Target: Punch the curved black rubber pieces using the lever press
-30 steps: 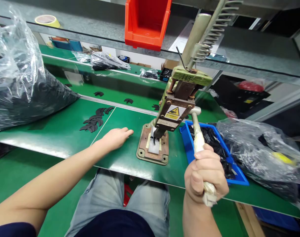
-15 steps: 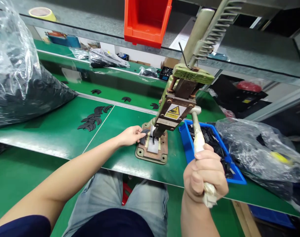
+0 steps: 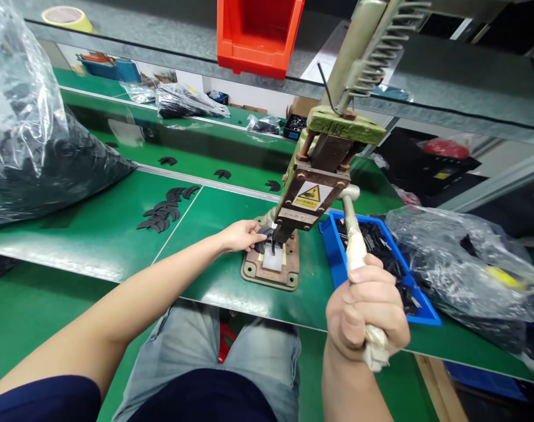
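Between the fingertips of my left hand (image 3: 242,235) is a curved black part (image 3: 262,239), held at the left side of the press base (image 3: 269,275) by the small metal plate (image 3: 273,259). A thin black piece stands upright on that plate, under the press head (image 3: 308,202). My right hand (image 3: 370,308) is wrapped round the tape-covered lever (image 3: 355,243) of the hand press. Several more curved black parts (image 3: 161,212) lie in an overlapping cluster on the green table to the left.
A blue tray (image 3: 418,310) of black pieces stands right of the press, beside a clear plastic bag (image 3: 460,264). Another large bag (image 3: 33,135) fills the left side. Single black parts (image 3: 223,174) lie on the green strip behind. An orange bin (image 3: 258,58) hangs above.
My left hand has moved slightly right, carrying the curved black part closer to the metal plate under the press head. My right hand stays on the lever, which looks unmoved.
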### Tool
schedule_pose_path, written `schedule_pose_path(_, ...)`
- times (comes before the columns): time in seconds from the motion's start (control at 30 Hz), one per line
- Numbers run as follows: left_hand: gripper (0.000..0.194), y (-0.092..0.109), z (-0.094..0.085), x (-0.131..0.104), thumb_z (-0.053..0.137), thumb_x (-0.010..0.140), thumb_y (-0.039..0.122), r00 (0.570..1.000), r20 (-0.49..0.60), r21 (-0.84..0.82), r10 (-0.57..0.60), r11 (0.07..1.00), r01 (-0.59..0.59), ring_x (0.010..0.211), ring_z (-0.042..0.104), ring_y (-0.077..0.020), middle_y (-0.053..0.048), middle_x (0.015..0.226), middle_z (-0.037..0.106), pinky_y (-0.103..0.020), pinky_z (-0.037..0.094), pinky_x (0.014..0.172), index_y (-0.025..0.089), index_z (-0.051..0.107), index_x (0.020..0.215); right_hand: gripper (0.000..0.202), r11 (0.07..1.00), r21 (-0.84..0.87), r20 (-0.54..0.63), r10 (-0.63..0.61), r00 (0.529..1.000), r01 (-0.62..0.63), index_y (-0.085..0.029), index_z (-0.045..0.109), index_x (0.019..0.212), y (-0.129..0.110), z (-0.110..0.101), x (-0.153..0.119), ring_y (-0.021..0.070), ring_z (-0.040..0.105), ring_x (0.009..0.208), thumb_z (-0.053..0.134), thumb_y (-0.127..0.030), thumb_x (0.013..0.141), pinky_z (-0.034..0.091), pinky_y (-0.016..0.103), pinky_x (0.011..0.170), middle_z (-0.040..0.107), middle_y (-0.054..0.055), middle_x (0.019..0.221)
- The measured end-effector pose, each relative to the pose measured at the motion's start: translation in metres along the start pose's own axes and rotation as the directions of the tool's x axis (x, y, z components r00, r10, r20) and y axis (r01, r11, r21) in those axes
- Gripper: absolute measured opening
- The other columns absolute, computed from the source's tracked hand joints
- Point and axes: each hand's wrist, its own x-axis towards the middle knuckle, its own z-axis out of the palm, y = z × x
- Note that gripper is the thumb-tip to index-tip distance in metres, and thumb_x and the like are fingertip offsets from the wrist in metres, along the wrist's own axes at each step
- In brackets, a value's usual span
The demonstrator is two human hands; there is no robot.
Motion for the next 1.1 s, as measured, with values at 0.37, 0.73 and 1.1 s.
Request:
schedule_pose_path(0.37, 0.035, 0.019, -0.007, 0.009, 0.085, 0.082, 0.038, 0.956, 0.162, 0.032, -0.246, 0.969, 0.244, 0.044, 0.060, -0.0111, 0.002, 0.051, 0.062, -0.020, 0.052, 0.046, 0.017, 0.058, 0.076, 0.030, 1.000, 0.015, -0.009, -0.007, 1.000, 0.007, -0.022, 0.049, 0.062, 0.003, 0.001, -0.004, 0.0176, 0.060, 0.075, 0.067, -0.028, 0.085, 0.049, 0.059, 0.101, 0.053, -0.003, 0.061)
schedule_pose_path(0.73, 0.041, 0.017, -0.004, -0.021, 0.084, 0.083, 0.047, 0.981, 0.125, -0.168, -0.152, 0.971, 0.172, 0.046, 0.063, -0.0107, 0.001, 0.056, 0.066, -0.021, 0.055, 0.050, 0.017, 0.057, 0.089, 0.058, 0.990, 0.122, 0.022, 0.071, 0.997, -0.073, -0.015, 0.050, 0.144, 0.006, 0.012, 0.104, 0.0288, 0.060, 0.135, 0.059, -0.040, 0.092, 0.043, 0.049, 0.112, 0.056, 0.012, 0.137)
schedule_pose_path(1.1, 0.049, 0.040, -0.012, -0.113, 0.077, 0.083, 0.061, 0.987, 0.143, -0.178, 0.076, 0.983, -0.050, 0.047, 0.063, -0.0120, 0.003, 0.055, 0.063, -0.020, 0.049, 0.046, 0.019, 0.053, 0.080, 0.029, 0.912, -0.065, 0.518, 0.377, 0.767, -0.404, -0.016, 0.065, 0.114, 0.028, 0.043, -0.086, 0.0096, 0.069, 0.076, 0.064, -0.039, 0.097, 0.061, 0.024, 0.068, 0.072, 0.002, 0.093)
